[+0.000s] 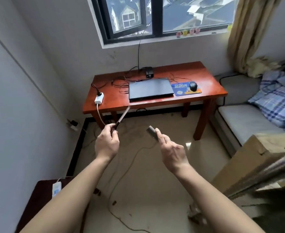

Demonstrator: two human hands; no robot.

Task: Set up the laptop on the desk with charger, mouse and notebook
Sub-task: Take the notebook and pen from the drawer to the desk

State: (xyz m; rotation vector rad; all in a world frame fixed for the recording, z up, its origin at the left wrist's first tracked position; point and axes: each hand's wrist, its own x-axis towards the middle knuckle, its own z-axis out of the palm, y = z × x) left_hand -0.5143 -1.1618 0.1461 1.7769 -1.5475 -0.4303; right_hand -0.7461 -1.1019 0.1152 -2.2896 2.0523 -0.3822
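A closed dark laptop (149, 89) lies flat on the red-brown wooden desk (210, 81) under the window. To its right, a black mouse (193, 86) rests on a blue mouse pad (180, 90). A black charger brick (149, 72) sits at the desk's back edge among loose cables. A white power strip (99, 98) lies at the desk's left end. My left hand (107, 142) pinches a thin brown pen-like stick (123, 116) pointing toward the desk. My right hand (170, 148) holds a short grey cylinder (152, 132). Both hands hover over the floor, short of the desk.
A couch (242, 120) with a plaid pillow (276, 101) stands to the right of the desk. A cardboard box (259, 158) fills the lower right. Cables trail over the tiled floor (148, 174). A dark low table (39, 197) with a white adapter is at lower left.
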